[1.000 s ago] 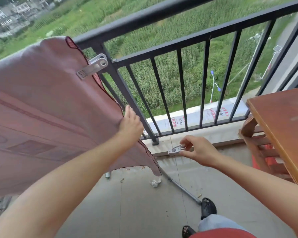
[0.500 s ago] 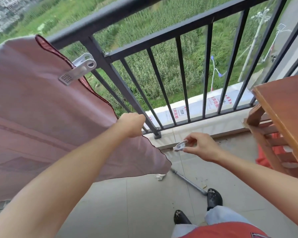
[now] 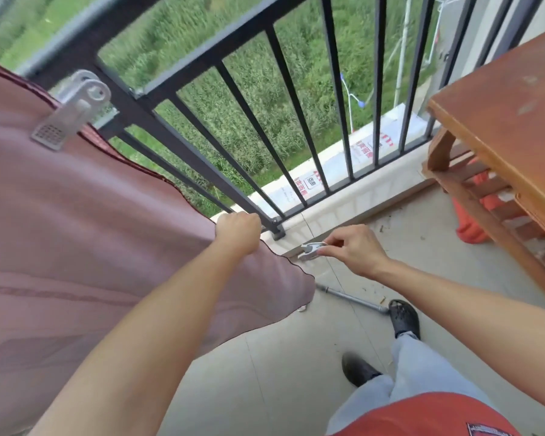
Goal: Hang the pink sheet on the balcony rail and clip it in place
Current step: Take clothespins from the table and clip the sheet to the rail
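Pink sheet (image 3: 92, 231) lay over rail (image 3: 76, 39) at 10 o'clock, one clip (image 3: 73, 114) on | your left hand (image 3: 238, 234) gripped its edge to hold it taut | your right hand (image 3: 353, 250), 3 o'clock of it, pinched a spare clip (image 3: 310, 250)

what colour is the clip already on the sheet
The clip is translucent whitish grey, clearest in the head view.

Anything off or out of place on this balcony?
A metal rod lies loose on the floor right beside the sandal, underfoot, with small debris around it. Otherwise nothing stands out.
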Available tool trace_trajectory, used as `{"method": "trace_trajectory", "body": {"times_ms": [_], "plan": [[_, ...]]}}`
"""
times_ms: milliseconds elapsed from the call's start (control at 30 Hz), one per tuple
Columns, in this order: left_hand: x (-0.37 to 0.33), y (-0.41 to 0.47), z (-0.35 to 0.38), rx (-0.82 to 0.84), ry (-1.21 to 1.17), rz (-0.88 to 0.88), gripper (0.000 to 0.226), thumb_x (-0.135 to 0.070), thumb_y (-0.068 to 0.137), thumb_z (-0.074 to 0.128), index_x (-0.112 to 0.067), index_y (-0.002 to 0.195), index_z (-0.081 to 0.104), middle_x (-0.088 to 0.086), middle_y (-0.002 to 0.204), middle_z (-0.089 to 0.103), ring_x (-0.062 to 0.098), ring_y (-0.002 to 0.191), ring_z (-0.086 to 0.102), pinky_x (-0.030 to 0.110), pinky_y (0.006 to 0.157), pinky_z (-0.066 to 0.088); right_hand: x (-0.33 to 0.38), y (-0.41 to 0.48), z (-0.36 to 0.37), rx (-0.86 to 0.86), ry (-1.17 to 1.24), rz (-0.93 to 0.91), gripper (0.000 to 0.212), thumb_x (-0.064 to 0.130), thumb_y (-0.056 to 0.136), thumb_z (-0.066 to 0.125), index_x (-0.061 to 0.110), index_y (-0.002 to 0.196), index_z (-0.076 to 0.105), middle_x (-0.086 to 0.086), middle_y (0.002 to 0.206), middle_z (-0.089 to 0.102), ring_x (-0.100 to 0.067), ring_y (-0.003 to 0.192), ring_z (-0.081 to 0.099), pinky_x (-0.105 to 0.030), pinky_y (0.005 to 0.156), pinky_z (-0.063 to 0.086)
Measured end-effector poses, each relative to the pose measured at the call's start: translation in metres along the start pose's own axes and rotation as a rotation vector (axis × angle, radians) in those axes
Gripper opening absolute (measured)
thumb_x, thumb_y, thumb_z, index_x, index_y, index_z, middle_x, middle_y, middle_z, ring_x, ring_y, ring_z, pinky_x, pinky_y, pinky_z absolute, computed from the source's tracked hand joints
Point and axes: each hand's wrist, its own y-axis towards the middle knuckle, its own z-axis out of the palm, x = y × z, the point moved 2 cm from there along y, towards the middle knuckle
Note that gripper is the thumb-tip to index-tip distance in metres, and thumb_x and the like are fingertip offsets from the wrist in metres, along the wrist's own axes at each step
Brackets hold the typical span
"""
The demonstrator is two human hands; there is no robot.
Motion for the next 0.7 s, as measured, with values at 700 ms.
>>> {"method": "trace_trajectory", "body": {"times_ms": [700], "plan": [[-0.026,-0.038,0.025,-0.086,-0.216,0.189,0.01,0.0,0.067,0.051,-0.002,0.066,0.061,0.017,0.07,0.063,0.038,0.075,0.059,0.045,0.06,0.053,0.024,-0.021,0.061,0.029,0.171,-0.067,0.016,0.033,0.074,0.082,0.018,0.076,0.079,0.016,0.059,0.062,0.003,0.057,0.054,-0.007,0.055,0.035]]}}
